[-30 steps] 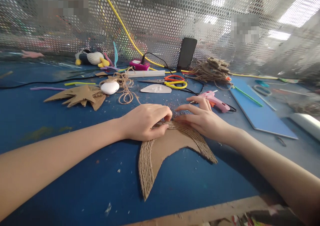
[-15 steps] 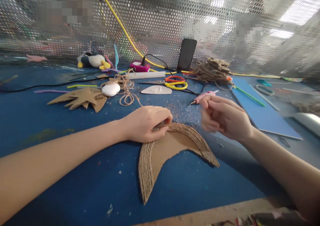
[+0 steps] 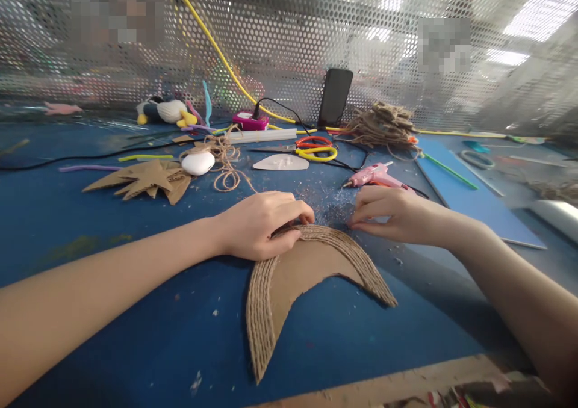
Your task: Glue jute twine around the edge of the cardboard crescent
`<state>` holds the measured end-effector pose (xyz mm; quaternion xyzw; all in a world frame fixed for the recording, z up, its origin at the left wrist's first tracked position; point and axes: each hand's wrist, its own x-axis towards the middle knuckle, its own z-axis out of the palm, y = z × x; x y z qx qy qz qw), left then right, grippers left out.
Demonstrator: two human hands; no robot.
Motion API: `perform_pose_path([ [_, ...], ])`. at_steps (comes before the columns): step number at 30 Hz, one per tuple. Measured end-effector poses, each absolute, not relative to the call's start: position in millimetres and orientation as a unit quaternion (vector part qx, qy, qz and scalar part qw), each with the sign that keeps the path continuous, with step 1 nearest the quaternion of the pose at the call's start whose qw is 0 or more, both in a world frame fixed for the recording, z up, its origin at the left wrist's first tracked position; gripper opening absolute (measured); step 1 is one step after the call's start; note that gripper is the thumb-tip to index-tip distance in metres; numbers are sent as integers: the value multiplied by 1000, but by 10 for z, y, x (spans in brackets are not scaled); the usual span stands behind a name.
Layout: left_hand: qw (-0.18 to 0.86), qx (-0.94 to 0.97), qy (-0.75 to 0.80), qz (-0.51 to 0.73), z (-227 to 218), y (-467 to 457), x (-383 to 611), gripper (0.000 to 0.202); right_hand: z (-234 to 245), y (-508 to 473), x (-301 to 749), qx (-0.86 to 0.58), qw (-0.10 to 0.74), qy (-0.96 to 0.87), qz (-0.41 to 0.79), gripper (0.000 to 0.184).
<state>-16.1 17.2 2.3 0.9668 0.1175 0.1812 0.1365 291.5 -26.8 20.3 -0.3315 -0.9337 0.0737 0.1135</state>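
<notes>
A cardboard crescent [image 3: 298,274] lies on the blue table, with rows of brown twine covering its outer band. My left hand [image 3: 264,224] grips its upper left edge, thumb on the twine and fingers curled over the far side. To the right of the crescent's top, apart from it, my right hand [image 3: 392,215] hovers low with its fingertips pinched together. Whatever is between those fingertips is too small to make out. Just behind my right hand rests a pink glue gun [image 3: 374,174]. Loose twine [image 3: 223,155] runs from a tangle toward my left hand.
Scissors [image 3: 318,153] and a white oval piece [image 3: 280,162] lie beyond the crescent. Cardboard leaf shapes [image 3: 144,179] and a white case [image 3: 197,163] are at left. Further back are a phone [image 3: 335,97], a twine bundle [image 3: 382,125] and a blue board [image 3: 474,197].
My right hand has come down and slightly left, turning palm down, so more of the glue gun shows. My left hand stays on the crescent, which has barely shifted.
</notes>
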Motion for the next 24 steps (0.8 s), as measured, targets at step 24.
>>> perform_pose_path([
  [24,139,964,125,187,-1,167,-157,19,172,-365,2700,-315,36,-934,-167,27],
])
